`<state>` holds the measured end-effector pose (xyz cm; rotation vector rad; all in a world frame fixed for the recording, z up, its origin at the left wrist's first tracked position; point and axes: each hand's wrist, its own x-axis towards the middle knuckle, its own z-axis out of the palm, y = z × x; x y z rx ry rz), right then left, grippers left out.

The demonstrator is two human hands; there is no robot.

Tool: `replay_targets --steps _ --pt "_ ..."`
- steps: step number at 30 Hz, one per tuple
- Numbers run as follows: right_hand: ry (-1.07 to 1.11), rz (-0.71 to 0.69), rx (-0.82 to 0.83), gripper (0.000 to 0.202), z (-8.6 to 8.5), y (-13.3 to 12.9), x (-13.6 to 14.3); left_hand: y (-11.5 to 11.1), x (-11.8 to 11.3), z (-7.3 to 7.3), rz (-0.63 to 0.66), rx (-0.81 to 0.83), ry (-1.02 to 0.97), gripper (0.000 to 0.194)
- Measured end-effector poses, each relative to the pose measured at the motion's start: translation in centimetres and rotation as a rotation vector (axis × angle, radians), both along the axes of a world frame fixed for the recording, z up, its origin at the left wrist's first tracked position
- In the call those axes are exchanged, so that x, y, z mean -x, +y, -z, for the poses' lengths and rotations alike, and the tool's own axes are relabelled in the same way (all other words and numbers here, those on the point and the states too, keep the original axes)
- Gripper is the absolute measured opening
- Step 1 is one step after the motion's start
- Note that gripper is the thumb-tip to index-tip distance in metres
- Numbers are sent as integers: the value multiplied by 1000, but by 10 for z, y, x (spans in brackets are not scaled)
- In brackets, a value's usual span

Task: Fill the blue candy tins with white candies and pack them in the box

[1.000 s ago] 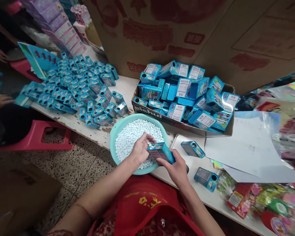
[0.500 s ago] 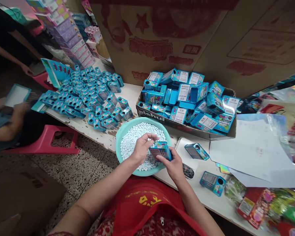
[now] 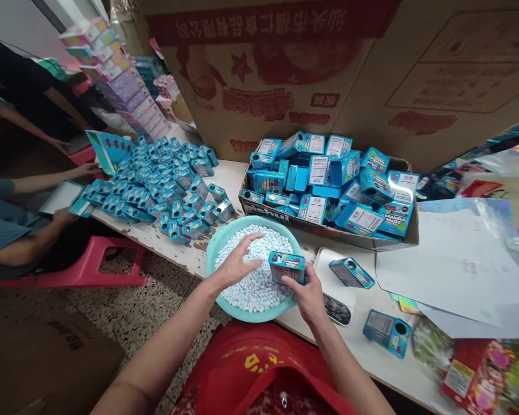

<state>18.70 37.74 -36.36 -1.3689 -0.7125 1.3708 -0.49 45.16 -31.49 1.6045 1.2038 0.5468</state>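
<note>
A big cardboard box (image 3: 285,63) stands beyond the fingers of both hands. Nearer to them, a carton (image 3: 350,241) full of tins sits past the right fingertips. The green bowl (image 3: 211,259) lies under the left fingers. The left hand (image 3: 241,260) has its fingers spread, thumb apart, holding nothing. The right hand (image 3: 305,285) pinches a blue tin (image 3: 286,260), thumb on its near face, other fingers around its right end; the tin is just beside the left thumb. White candies (image 3: 251,298) lie below the left fingers.
</note>
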Motion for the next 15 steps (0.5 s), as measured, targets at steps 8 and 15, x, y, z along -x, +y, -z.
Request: replay_targets --steps 8,15 --pt "-152 -20 -279 57 -11 23 13 50 14 -63 40 -208 220 38" --pt "-452 481 -24 42 -37 -41 -82 217 67 -45 -639 -394 651 48"
